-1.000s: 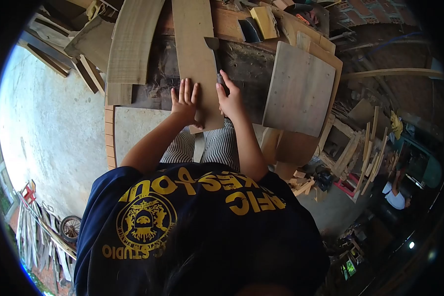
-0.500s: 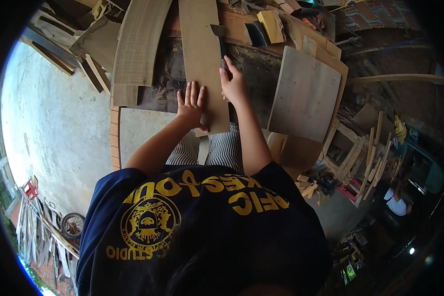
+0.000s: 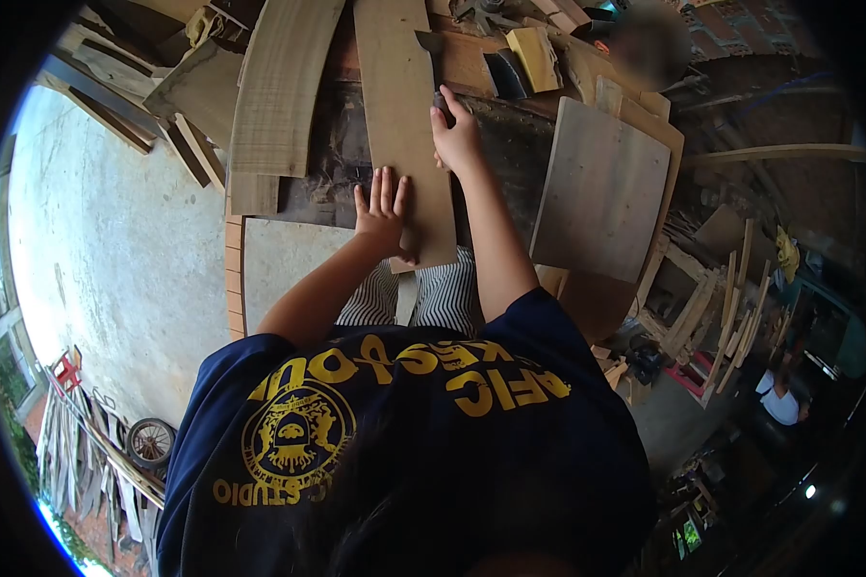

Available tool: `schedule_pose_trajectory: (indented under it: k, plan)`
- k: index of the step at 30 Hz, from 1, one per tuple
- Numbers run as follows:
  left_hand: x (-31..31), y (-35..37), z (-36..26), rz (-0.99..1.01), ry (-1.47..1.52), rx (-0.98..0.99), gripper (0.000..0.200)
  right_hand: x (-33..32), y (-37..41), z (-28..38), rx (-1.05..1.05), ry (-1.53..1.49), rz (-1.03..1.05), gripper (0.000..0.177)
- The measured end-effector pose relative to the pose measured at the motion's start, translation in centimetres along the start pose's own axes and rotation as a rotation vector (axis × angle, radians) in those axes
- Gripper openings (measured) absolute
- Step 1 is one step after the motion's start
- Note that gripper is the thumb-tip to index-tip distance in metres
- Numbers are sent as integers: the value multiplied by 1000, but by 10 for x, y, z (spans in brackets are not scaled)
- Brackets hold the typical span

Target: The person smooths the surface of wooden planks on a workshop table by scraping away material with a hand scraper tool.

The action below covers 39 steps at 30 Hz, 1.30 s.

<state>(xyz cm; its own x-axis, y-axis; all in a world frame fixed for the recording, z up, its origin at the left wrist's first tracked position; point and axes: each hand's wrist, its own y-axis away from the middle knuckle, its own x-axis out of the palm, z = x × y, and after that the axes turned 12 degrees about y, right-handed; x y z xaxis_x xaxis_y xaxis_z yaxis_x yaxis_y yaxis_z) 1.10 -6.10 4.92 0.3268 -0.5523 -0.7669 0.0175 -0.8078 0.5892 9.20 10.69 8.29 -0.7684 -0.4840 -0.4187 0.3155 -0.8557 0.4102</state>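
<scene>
A long, pale wooden board [image 3: 394, 106] runs away from my lap across the dark workbench. My left hand [image 3: 383, 213] lies flat on its near part, fingers spread and pointing forward. My right hand [image 3: 457, 139] is wrapped around the handle of a putty knife [image 3: 435, 67] at the board's right edge. The knife's dark, flared blade points away from me and overlaps that edge in this view. Part of the handle is hidden in my fingers.
Left of the board lies a curved plank [image 3: 284, 91]. A wide wooden panel [image 3: 601, 188] rests on the right, with a yellowish block [image 3: 534, 60] at the back. A blurred round shape [image 3: 649, 46] shows behind. Another person [image 3: 779, 399] is far right.
My right hand and the putty knife have slid forward along the board's edge. My left hand stays flat on the board. The view has shifted slightly, and a blurred round shape has appeared at upper right.
</scene>
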Motion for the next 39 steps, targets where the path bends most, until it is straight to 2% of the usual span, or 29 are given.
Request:
schedule_pose_trajectory:
  k: [6, 11, 13, 17, 19, 20, 23, 30, 33, 34, 39]
  plan:
    - [-1, 0, 0, -17, -8, 7, 159, 9, 24, -17, -41, -46, -43, 42]
    - [-1, 1, 0, -6, -23, -4, 158, -1, -9, 14, 14, -38, 15, 46]
    - [-6, 2, -2, -11, -26, 4, 159, 2, -9, 7, -59, -8, -24, 45]
    - [-5, 0, -2, 21, -20, -15, 156, 7, 7, -9, 2, -21, -12, 45]
    - [-3, -2, 0, -3, -24, -4, 157, 8, 9, -5, -72, -72, -26, 45]
    - [0, -1, 1, -19, -26, 13, 159, 3, -1, 0, -6, -70, 14, 44]
    - [-2, 0, 1, -14, -18, 14, 159, 4, -34, 15, -38, -99, 7, 44]
    - [0, -2, 2, -8, -6, 18, 159, 8, -4, 12, -25, -1, -16, 44]
    - [2, -2, 3, -15, 6, 13, 157, 6, -35, 22, -79, -20, -28, 47]
    - [1, -2, 2, -17, 6, 10, 157, 3, -45, 29, -14, -77, 19, 47]
    - [1, -1, 2, -26, 3, 28, 159, -1, -31, 32, -26, -48, 4, 45]
